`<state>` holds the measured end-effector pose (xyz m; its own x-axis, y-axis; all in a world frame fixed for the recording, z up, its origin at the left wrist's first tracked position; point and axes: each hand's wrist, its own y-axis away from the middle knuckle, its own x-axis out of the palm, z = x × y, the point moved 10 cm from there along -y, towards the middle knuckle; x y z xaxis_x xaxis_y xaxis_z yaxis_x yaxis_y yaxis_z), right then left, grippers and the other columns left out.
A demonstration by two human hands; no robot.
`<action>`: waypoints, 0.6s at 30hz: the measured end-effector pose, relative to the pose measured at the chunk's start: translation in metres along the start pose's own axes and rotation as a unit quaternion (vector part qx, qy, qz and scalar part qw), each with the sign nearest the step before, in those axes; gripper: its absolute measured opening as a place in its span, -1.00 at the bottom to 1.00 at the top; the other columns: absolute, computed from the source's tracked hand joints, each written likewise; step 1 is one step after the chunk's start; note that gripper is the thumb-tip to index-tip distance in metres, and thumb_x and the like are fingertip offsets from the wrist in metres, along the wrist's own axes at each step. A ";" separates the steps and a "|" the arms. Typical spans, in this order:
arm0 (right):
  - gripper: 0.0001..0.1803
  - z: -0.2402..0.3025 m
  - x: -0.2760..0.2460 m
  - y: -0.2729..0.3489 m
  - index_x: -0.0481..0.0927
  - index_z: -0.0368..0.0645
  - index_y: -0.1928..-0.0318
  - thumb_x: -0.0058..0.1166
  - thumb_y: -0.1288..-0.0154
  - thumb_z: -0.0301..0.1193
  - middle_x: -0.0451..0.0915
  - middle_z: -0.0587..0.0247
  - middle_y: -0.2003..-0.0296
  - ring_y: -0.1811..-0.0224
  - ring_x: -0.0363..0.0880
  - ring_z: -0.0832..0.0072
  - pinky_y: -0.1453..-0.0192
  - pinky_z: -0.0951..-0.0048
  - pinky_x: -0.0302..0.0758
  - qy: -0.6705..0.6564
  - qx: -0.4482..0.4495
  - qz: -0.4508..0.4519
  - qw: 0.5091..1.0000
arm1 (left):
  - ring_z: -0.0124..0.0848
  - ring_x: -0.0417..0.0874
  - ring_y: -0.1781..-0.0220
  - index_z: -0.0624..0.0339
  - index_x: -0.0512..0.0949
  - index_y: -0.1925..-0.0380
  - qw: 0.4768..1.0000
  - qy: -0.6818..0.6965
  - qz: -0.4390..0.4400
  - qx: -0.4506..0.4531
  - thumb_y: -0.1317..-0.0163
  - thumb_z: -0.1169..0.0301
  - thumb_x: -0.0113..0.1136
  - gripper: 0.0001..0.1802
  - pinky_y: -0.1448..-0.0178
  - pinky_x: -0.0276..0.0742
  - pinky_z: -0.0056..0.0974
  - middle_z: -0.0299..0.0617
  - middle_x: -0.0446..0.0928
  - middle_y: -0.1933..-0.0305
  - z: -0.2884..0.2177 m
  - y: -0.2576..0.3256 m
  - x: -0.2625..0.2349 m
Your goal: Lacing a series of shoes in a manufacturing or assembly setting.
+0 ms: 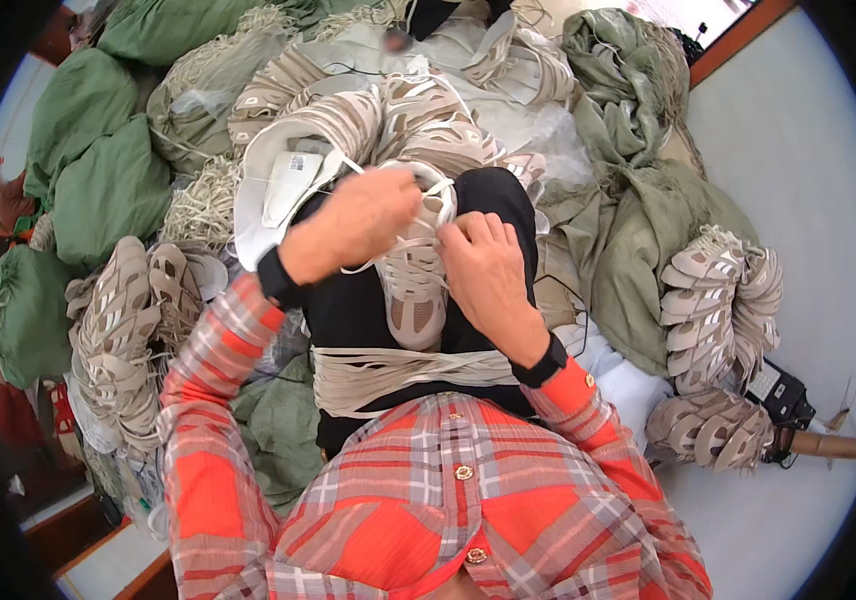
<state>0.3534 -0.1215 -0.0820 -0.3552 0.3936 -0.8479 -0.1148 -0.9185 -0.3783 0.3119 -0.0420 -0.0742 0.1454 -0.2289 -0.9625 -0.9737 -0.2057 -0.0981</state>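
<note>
A beige and tan shoe upper [415, 295] lies between my knees, toe toward me, with pale laces crossing its front. My left hand [373, 215] is closed at its collar end, the fingers curled on a white shoelace [354, 163]. On the upper's right edge, beside the lacing, my right hand [488, 268] is pinched closed; its fingertips partly hide what they grip. Across my lap stretches a bundle of loose laces [408, 377]. Just past my hands stand curved stacks of similar shoe uppers [428, 120].
Green cloth sacks [108, 190] crowd the left, near a heap of laces [202, 205]. More stacked uppers lie at the left [118, 340] and right [703, 310]. Another green sack [648, 250] slumps at my right. A dark keypad device [776, 392] sits by a wooden pole [833, 445].
</note>
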 end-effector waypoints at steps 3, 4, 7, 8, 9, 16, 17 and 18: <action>-0.84 0.032 -0.001 0.003 0.47 -0.14 0.43 0.11 -0.07 -0.34 0.39 0.21 0.42 0.27 0.35 0.29 0.17 0.29 0.22 -0.020 -0.060 -0.008 0.998 | -0.10 0.53 0.31 0.26 0.50 0.44 0.991 0.097 0.056 -0.070 -0.09 0.40 0.10 -0.86 0.21 0.45 -0.11 -0.02 0.48 0.36 0.028 0.002 -0.020; -0.82 0.035 0.012 0.003 0.47 -0.13 0.44 0.13 -0.05 -0.32 0.39 0.23 0.42 0.27 0.34 0.30 0.17 0.27 0.22 0.004 -0.042 0.004 0.999 | -0.10 0.53 0.31 0.26 0.50 0.44 0.991 0.097 0.053 -0.077 -0.09 0.40 0.10 -0.86 0.21 0.45 -0.11 -0.02 0.48 0.36 0.029 0.006 -0.019; -0.79 0.029 0.030 -0.002 0.50 -0.14 0.45 0.17 -0.03 -0.27 0.41 0.22 0.43 0.28 0.37 0.29 0.19 0.26 0.24 0.074 -0.033 0.014 0.997 | -0.28 0.50 0.43 0.28 0.51 0.41 0.942 0.272 0.132 -0.148 -0.11 0.37 0.08 -0.82 0.33 0.41 -0.23 -0.10 0.50 0.45 0.037 0.014 0.011; -0.78 0.023 0.030 -0.003 0.51 -0.15 0.47 0.16 -0.04 -0.27 0.44 0.22 0.44 0.28 0.39 0.28 0.20 0.24 0.25 0.034 -0.008 0.032 0.999 | -0.38 0.46 0.47 0.28 0.51 0.41 0.891 0.385 0.141 -0.197 -0.13 0.35 0.07 -0.81 0.38 0.36 -0.31 -0.18 0.48 0.48 0.038 0.024 0.020; -0.78 0.016 0.030 -0.004 0.52 -0.17 0.50 0.16 -0.05 -0.27 0.46 0.22 0.45 0.28 0.42 0.28 0.20 0.23 0.26 -0.006 0.018 0.051 0.999 | -0.49 0.42 0.51 0.27 0.52 0.40 0.824 0.491 0.148 -0.240 -0.16 0.34 0.05 -0.80 0.44 0.31 -0.39 -0.25 0.46 0.52 0.036 0.033 0.030; -0.77 -0.046 0.027 -0.005 0.54 -0.23 0.38 0.09 -0.31 -0.31 0.46 0.40 0.62 0.56 0.35 0.67 0.48 0.52 0.34 -0.530 0.263 0.200 0.781 | -0.61 0.31 0.52 0.23 0.46 0.37 0.508 0.834 -0.001 -0.215 -0.31 0.35 0.01 -0.83 0.46 0.22 -0.53 -0.35 0.41 0.45 0.042 0.058 0.034; -0.77 -0.049 0.024 -0.007 0.54 -0.23 0.38 0.09 -0.31 -0.31 0.46 0.40 0.62 0.56 0.35 0.67 0.48 0.52 0.34 -0.526 0.262 0.204 0.783 | -0.60 0.31 0.51 0.23 0.45 0.37 0.480 0.849 -0.016 -0.218 -0.31 0.35 -0.01 -0.83 0.45 0.23 -0.52 -0.34 0.41 0.44 0.043 0.061 0.034; -0.78 -0.047 0.031 0.001 0.51 -0.24 0.36 0.08 -0.31 -0.32 0.48 0.32 0.63 0.59 0.39 0.57 0.49 0.46 0.36 -0.552 0.292 0.263 0.736 | -0.60 0.31 0.51 0.23 0.45 0.37 0.479 0.851 -0.020 -0.216 -0.31 0.35 -0.01 -0.83 0.45 0.23 -0.52 -0.34 0.41 0.44 0.043 0.062 0.035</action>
<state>0.3861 -0.1082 -0.1265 -0.9928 0.0037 0.1196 0.0437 -0.9191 0.3915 0.2488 -0.0217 -0.1248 0.4519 -0.5847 0.6738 -0.8909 -0.3353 0.3065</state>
